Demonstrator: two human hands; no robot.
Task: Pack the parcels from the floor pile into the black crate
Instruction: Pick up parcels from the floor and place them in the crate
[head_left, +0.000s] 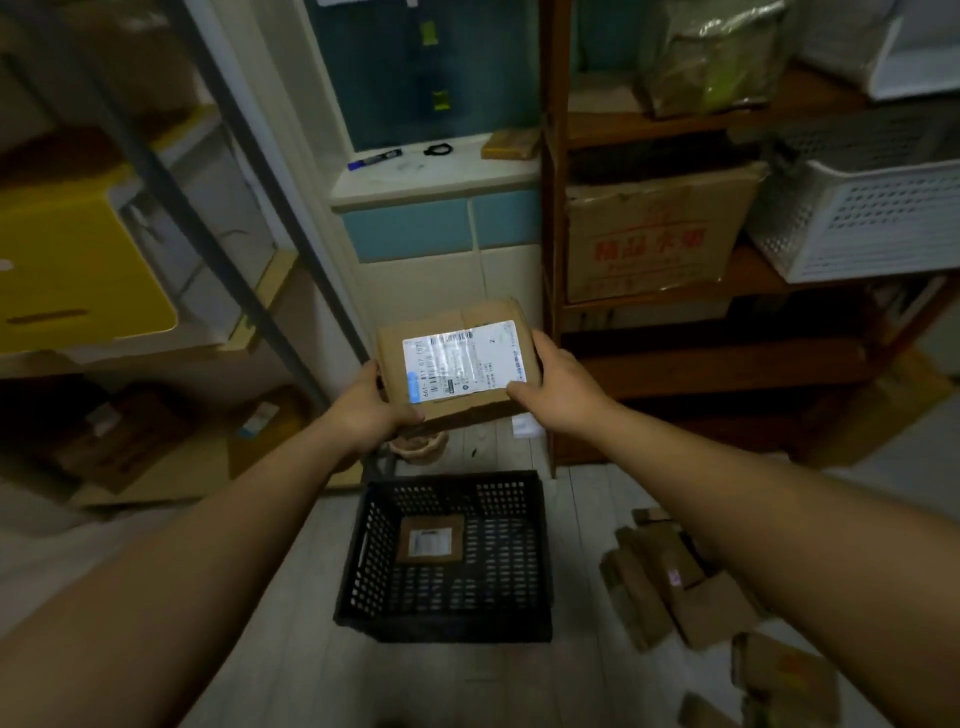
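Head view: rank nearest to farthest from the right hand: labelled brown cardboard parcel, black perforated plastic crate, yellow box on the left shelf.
1. The labelled brown cardboard parcel, held in the right hand.
2. The black perforated plastic crate, on the floor below.
3. The yellow box, far left shelf.

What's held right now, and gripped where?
A labelled cardboard parcel: left hand grips its near-left corner, right hand grips its right end.

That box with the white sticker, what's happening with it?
A person holds the labelled parcel up in front of them, left grip on one side and right grip on the other, sticker facing up. The black crate sits on the floor below with one small parcel already inside. More parcels wait in the floor pile to the right.
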